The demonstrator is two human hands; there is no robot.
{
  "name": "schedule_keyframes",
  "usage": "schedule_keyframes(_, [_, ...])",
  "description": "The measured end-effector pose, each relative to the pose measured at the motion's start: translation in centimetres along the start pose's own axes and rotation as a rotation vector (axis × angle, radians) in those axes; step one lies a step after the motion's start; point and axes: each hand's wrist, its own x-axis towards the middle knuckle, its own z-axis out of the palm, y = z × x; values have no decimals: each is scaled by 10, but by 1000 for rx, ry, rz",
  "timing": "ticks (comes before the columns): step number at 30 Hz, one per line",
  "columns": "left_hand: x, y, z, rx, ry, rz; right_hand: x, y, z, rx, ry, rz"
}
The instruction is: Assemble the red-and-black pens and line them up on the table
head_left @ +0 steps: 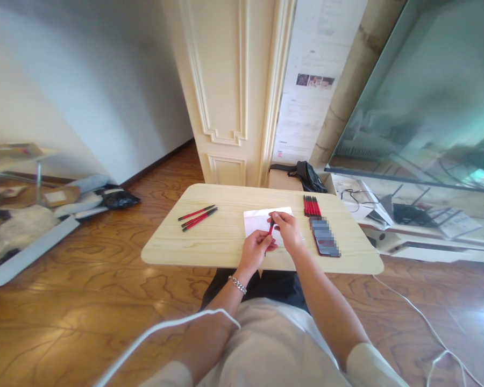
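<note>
Head view: we look down on a pale wood-grain table with rounded corners, and both our hands meet above it, near the middle of its width. Between them we have a red-and-black pen, tilted, its dark end upward, over the white paper that lies on the tabletop. Our left hand grasps the lower, red part with bent fingers, while our right hand pinches the dark upper end between thumb and fingers; we cannot tell whether the two parts are joined fully, since our fingers cover much of it. Well to the left of the paper, three loose pens of the same colours lie slanted, close to one another. On the right, a row of pens sits side by side near the far edge, and just nearer to us lies a phone, its screen blurred into blocks. We wear a chain bracelet on the left wrist, and a white cable crosses in front of our left forearm. Beyond the table we see a black bag beside a cream panelled door, and a large dark screen stands to the right.
</note>
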Motion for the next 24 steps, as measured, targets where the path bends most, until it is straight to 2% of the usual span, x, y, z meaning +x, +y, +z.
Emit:
schedule_keyframes(6, [1, -4, -1, 14, 18, -2, 1, 8, 3, -59, 117, -66])
schedule_keyframes(15, [2, -3, 1, -56, 25, 27, -6, 4, -2, -54, 3, 6])
schedule_keyframes(24, [-3, 9, 3, -102, 107, 163, -42, 26, -12, -185, 111, -72])
